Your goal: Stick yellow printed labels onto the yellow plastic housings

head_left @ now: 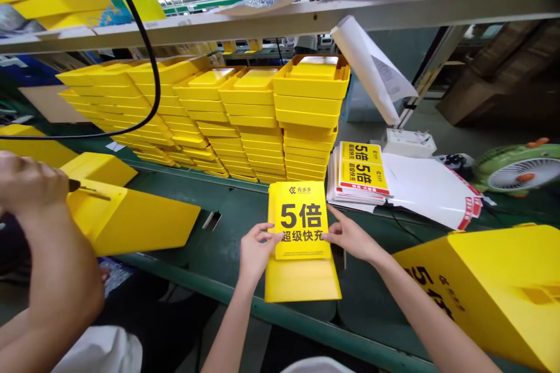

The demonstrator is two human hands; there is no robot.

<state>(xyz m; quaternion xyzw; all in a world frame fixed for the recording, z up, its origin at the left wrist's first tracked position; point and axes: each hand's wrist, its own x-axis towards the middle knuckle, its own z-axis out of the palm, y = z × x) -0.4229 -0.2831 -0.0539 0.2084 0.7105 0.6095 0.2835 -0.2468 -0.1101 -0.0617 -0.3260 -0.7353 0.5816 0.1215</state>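
A yellow sticker [301,221] with large black print is upright to my view, over the face of a yellow plastic housing [303,281] on the bench. My left hand [257,252] pinches the sticker's left edge, thumb in front. At the opposite edge, my right hand [351,234] holds on with its thumb, the index finger pointing up along the side. Whether the sticker touches the housing all over, I cannot tell. A stack of printed sticker sheets [361,168] lies just beyond my right hand.
Stacked yellow trays [312,90] line the back of the bench. On the right are a printed yellow housing [490,280] and a green fan [522,172]. A co-worker's hand [32,186] grips a dark tool by another housing [135,218]. A black cable [154,70] hangs at left.
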